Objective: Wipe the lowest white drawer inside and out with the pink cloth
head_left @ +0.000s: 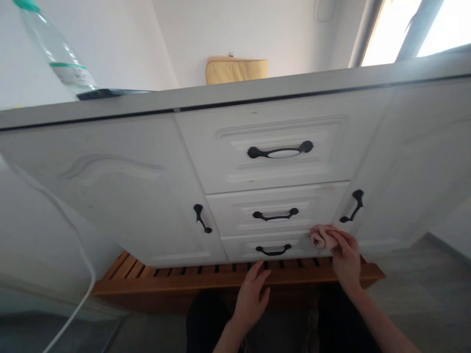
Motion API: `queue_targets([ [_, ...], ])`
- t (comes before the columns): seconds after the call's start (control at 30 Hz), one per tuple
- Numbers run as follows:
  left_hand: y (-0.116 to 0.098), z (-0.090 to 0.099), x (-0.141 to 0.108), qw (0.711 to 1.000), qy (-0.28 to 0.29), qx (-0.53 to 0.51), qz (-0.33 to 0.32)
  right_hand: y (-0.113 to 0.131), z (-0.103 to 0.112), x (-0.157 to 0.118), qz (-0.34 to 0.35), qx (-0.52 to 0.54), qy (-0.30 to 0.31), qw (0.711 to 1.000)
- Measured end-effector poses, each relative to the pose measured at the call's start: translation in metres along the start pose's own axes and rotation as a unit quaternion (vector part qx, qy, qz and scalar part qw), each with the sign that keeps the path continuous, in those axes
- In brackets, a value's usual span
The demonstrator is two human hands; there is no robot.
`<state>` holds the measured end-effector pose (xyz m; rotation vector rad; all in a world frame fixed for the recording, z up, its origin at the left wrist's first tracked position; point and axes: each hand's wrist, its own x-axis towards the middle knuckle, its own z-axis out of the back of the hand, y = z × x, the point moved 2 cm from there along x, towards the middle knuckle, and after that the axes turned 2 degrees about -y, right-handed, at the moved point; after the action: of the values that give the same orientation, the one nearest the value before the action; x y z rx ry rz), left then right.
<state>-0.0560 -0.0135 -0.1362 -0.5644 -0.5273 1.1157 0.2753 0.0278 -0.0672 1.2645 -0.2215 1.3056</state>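
Observation:
My right hand (345,257) grips a bunched pale pink cloth (321,237). The cloth presses against the white cabinet front, at the right end of the seam between the middle drawer (235,215) and the bottom drawer (241,247). Below the bottom drawer's black handle (273,252), my left hand (253,291) hovers with its fingers apart and nothing in them. Above these sits the larger top drawer (206,166), its black handle (281,151) bearing a white inset. All three drawers are closed.
Doors with black handles flank the drawers, the left door handle (201,219) and right door handle (353,206). A slatted wooden bench (176,282) runs along the base. On the countertop (221,95) stand a plastic bottle (55,49) and a dark flat object (106,93). A white cable (79,240) hangs left.

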Motion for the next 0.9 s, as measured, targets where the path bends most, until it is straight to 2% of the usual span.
queue_targets([
  [0.07,0.044,-0.016,-0.046,0.992,-0.04,0.054,0.107,0.013,-0.026,-0.007,0.032,0.004,-0.008,0.999],
  [0.13,0.088,-0.025,-0.086,0.957,-0.101,0.127,0.241,0.036,-0.052,-0.02,0.071,0.005,0.023,0.997],
  [0.17,0.105,-0.026,-0.102,0.936,-0.125,0.168,0.281,0.052,-0.064,-0.028,0.094,0.008,0.047,0.994],
  [0.23,0.124,-0.022,-0.122,0.898,-0.166,0.247,0.324,0.088,-0.088,-0.043,0.13,0.02,0.087,0.988],
  [0.33,0.13,-0.015,-0.126,0.865,-0.19,0.324,0.332,0.152,-0.125,-0.061,0.167,0.026,0.127,0.977],
  [0.43,0.128,-0.016,-0.119,0.857,-0.178,0.358,0.326,0.21,-0.166,-0.075,0.221,0.015,0.197,0.955],
  [0.5,0.13,-0.019,-0.116,0.852,-0.168,0.372,0.329,0.238,-0.189,-0.083,0.277,-0.003,0.255,0.926],
  [0.57,0.133,-0.02,-0.115,0.85,-0.162,0.379,0.329,0.253,-0.205,-0.088,0.336,-0.014,0.298,0.893],
  [0.63,0.135,-0.02,-0.116,0.851,-0.158,0.382,0.323,0.254,-0.211,-0.09,0.376,-0.008,0.319,0.87],
  [0.7,0.136,-0.018,-0.117,0.851,-0.154,0.386,0.32,0.241,-0.207,-0.087,0.396,-0.003,0.325,0.859],
  [0.8,0.133,-0.014,-0.118,0.849,-0.149,0.392,0.321,0.203,-0.184,-0.076,0.407,-0.017,0.309,0.859],
  [0.9,0.129,-0.012,-0.116,0.852,-0.143,0.389,0.319,0.15,-0.147,-0.059,0.391,-0.05,0.287,0.873],
])
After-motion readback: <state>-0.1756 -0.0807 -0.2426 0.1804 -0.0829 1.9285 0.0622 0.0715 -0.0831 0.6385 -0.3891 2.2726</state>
